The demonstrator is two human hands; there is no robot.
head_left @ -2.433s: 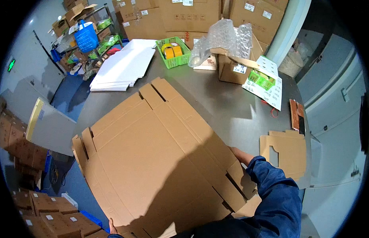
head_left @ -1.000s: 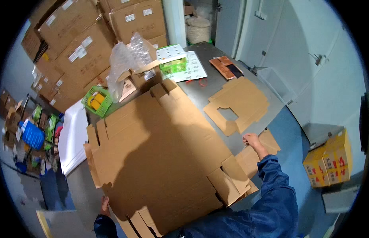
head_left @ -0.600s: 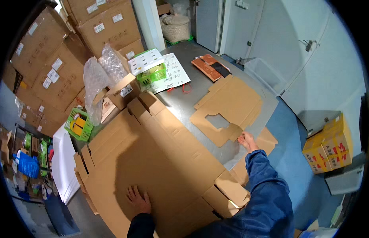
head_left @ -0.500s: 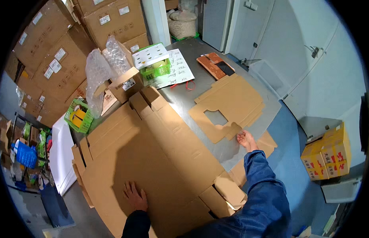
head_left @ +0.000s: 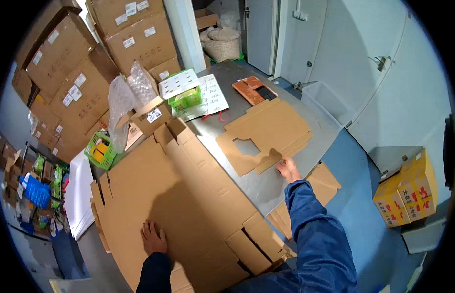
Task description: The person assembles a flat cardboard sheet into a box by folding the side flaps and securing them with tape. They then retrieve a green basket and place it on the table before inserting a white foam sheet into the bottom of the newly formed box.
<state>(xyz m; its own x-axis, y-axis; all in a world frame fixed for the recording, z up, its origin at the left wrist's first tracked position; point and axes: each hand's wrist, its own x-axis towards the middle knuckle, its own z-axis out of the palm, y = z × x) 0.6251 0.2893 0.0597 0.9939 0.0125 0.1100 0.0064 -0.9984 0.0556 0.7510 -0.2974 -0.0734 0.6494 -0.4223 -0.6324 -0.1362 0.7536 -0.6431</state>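
Observation:
My left hand (head_left: 154,238) lies flat with fingers spread on a large folded brown cardboard box blank (head_left: 134,195). At the near right edge of a smaller flat cardboard sheet (head_left: 286,122) with a cut-out hole, my right hand (head_left: 289,169) is closed, its fingertips on the rim. The finger undersides are hidden. This smaller sheet rests on the grey metal table (head_left: 259,191), just right of the large blank.
Behind are an orange notebook (head_left: 244,89) with a phone (head_left: 266,93), a handwritten sheet (head_left: 215,93) and a green basket (head_left: 186,99). An open carton (head_left: 151,117) with bubble wrap stands left of these. Another cardboard piece (head_left: 321,183) juts past the right table edge.
The view has shifted a little. My right hand and the smaller cardboard sheet have moved left, closer to the large blank. My left hand stays flat on the large blank.

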